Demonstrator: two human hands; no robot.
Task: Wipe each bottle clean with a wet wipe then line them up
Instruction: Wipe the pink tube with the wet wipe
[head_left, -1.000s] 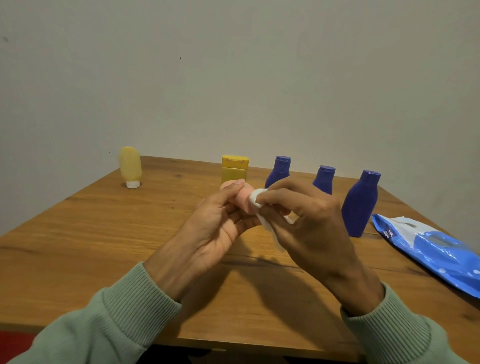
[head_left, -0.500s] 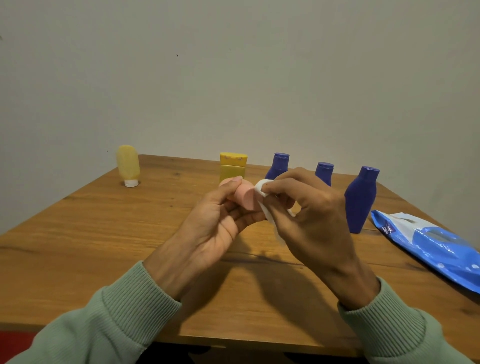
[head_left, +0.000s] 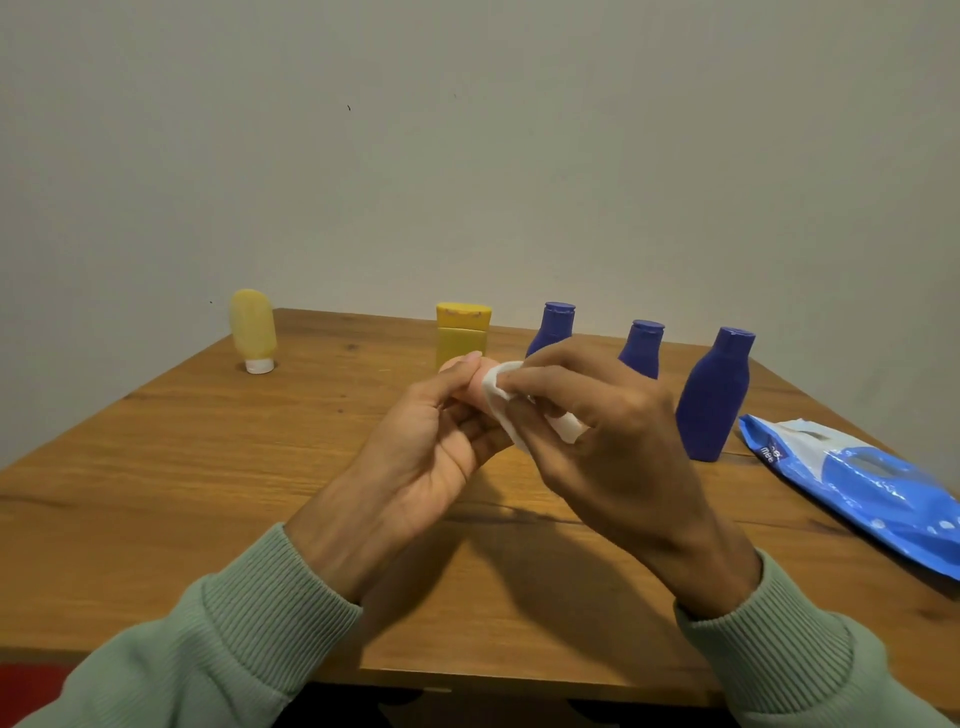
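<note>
My left hand (head_left: 426, 452) grips the pink bottle (head_left: 474, 391), my right hand (head_left: 613, 447) pinching the wet wipe (head_left: 500, 383) against its frame-right side.

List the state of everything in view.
Pink bottle: gripped by left hand, off the table.
Wipe: pinched by right hand, pressed on pink bottle.
Yellow tube: standing on its cap, far left.
Yellow bottle: upright, cap shut.
Left blue bottle: upright, capped.
Middle blue bottle: upright, capped.
Right blue bottle: upright, capped.
Wipe pack: lying flat, right side.
</note>
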